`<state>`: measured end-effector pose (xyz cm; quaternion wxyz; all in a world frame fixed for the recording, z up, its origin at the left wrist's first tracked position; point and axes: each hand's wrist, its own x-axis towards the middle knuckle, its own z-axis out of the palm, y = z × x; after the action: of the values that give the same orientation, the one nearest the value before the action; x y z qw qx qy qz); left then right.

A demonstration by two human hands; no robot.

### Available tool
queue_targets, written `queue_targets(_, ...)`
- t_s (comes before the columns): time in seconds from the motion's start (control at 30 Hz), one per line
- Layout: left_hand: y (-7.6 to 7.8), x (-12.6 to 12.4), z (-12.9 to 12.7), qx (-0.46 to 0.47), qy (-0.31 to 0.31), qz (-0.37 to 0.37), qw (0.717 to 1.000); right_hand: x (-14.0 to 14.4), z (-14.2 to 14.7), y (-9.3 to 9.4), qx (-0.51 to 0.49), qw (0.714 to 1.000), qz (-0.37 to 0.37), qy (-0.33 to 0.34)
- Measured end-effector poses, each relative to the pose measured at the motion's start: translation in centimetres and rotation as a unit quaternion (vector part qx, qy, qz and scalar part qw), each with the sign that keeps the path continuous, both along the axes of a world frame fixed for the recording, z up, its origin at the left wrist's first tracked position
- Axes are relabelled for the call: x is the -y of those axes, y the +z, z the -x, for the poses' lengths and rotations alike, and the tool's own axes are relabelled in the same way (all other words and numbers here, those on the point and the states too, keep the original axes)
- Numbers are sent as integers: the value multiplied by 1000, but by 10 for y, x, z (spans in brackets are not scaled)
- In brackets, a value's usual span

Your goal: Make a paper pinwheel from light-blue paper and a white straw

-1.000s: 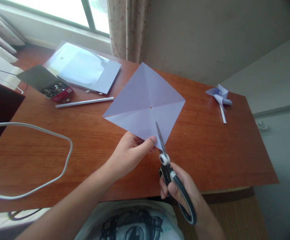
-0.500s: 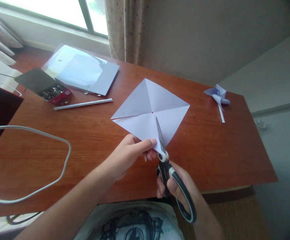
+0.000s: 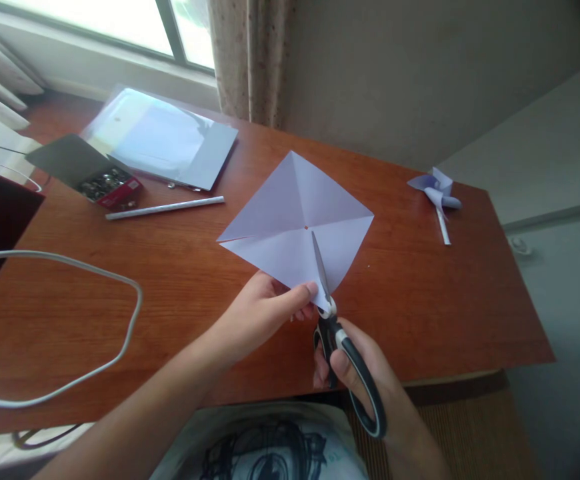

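Observation:
A pale lilac paper square [image 3: 290, 220] with diagonal creases is held above the wooden desk [image 3: 420, 300], one corner pointing toward me. My left hand [image 3: 265, 313] pinches that near corner between thumb and fingers. My right hand [image 3: 355, 373] grips black-handled scissors [image 3: 337, 340]. Their blades lie along the crease from the near corner, the tip close to the small red mark at the paper's centre. The blades look nearly closed on the paper.
At the far left lie a stack of paper in a clear sleeve [image 3: 165, 137], an open red box of metal pins [image 3: 107, 183] and a white rolled stick [image 3: 165, 207]. A finished paper pinwheel [image 3: 436, 190] rests at the far right. A white cable [image 3: 95, 287] loops across the left.
The scissors have advanced along the crease toward the paper's centre and closed further. The paper tilted flatter and dropped slightly, with my left hand still on its near corner.

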<state>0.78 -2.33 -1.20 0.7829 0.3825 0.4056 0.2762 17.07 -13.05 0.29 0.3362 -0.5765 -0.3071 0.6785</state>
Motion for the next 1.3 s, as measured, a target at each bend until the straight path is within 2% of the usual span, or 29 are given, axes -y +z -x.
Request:
queue_targets(0.33,2,1,1,-37,-26,-35,998,1,-4,-1,39,999,-15,21)
queue_targets(1.3,4,2,0,-32,-29,-18,999,7,-5,-12,12,1000,2,-8)
